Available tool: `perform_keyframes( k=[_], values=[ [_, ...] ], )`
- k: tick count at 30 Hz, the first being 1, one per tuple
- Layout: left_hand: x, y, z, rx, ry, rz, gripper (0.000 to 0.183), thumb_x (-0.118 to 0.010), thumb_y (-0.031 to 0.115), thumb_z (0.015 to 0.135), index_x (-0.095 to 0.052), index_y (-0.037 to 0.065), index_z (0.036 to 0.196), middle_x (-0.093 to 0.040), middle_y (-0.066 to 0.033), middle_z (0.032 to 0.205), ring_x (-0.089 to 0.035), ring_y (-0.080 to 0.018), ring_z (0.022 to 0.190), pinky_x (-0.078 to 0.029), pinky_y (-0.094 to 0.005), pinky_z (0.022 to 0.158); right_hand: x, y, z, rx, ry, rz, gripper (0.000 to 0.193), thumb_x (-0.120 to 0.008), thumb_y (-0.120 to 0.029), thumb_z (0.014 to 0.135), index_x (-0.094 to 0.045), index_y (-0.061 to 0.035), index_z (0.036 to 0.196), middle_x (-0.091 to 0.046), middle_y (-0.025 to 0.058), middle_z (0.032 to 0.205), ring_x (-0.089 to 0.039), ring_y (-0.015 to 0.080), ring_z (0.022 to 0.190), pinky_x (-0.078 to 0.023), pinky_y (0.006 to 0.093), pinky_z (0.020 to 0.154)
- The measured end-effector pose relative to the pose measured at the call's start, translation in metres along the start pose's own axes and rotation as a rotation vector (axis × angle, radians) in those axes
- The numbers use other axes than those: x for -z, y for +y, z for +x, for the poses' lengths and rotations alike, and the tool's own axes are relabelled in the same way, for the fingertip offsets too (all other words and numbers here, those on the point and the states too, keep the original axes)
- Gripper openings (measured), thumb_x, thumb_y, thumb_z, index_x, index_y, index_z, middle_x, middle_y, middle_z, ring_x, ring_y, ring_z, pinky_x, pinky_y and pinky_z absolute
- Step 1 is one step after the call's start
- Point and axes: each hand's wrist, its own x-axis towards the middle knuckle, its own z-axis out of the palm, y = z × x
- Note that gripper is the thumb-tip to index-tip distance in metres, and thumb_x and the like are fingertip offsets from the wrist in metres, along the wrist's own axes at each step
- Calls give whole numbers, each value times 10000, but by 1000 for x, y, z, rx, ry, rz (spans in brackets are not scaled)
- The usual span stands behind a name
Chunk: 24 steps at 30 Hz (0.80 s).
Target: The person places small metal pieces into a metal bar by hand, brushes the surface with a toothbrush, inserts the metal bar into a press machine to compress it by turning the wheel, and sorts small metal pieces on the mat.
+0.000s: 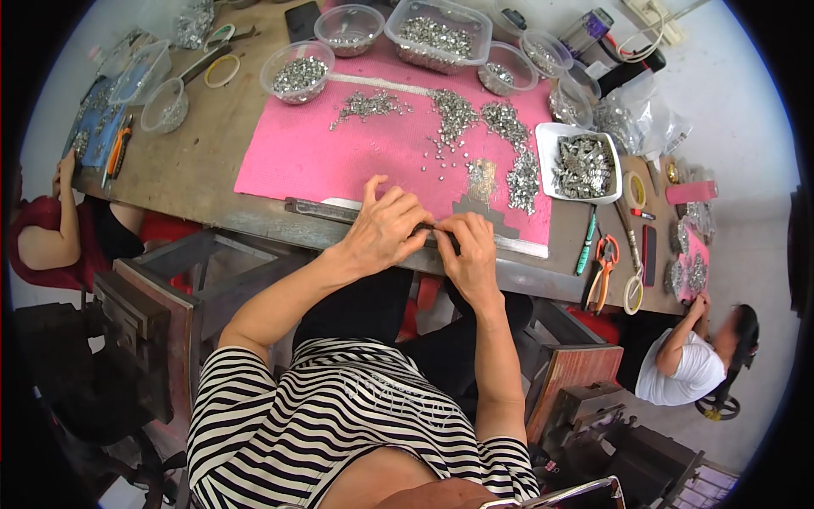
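Note:
At the table's front edge, my left hand (pixel 387 226) has its thumb and index finger pinched, the other fingers raised. My right hand (pixel 468 248) is closed beside it, its fingertips nearly meeting the left ones. Something small and dark between the fingertips is too hidden to name. Both hands are over a long grey metal bar (pixel 320 210) lying along the front of a pink mat (pixel 297 161). Just beyond my right hand lie flat grey strips (pixel 487 214) and a patch of small metal pieces (pixel 481 180). Loose heaps of shiny metal pieces (pixel 454 114) are spread over the mat.
Clear plastic tubs (pixel 297 75) of metal pieces line the back. A white tray (pixel 545 153) of metal parts stands at the right, near orange-handled pliers (pixel 604 265), a green-handled tool (pixel 585 246) and tape rolls (pixel 634 190). Other people sit at far left and far right.

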Motion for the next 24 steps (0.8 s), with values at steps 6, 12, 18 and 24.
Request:
perform_keyframes(
  k=[6,12,18,24],
  values=[
    [5,-14,3,72,52,-20,102,-696,144,845,-688,97,935,-635,-31,894,-594,-221,909,-295,-571,1060,-1,3,-2,16,10,18,140,-750,-36,802,-697,-61,929,-618,71,903,-595,267,876,-424,387,796],
    [-4,-47,43,103,99,153,110,-720,158,857,-703,110,954,-641,-19,888,-596,-212,884,-308,-529,1022,-9,28,39,-73,22,-22,116,-745,-86,824,-710,-59,931,-628,84,911,-602,282,897,-422,398,809],
    [-13,-56,51,87,34,198,110,-742,181,842,-691,125,923,-589,-22,871,-577,-221,901,-302,-543,1012,-24,42,61,-84,-50,-161,128,-733,-107,833,-691,-42,936,-599,110,874,-584,294,875,-403,422,808],
    [-5,-59,45,116,-10,122,89,-740,170,837,-685,122,888,-579,-33,901,-571,-233,931,-299,-567,1015,7,19,27,-68,-56,0,63,-686,-41,855,-668,-29,914,-628,89,886,-608,284,864,-410,389,822]
  ],
)
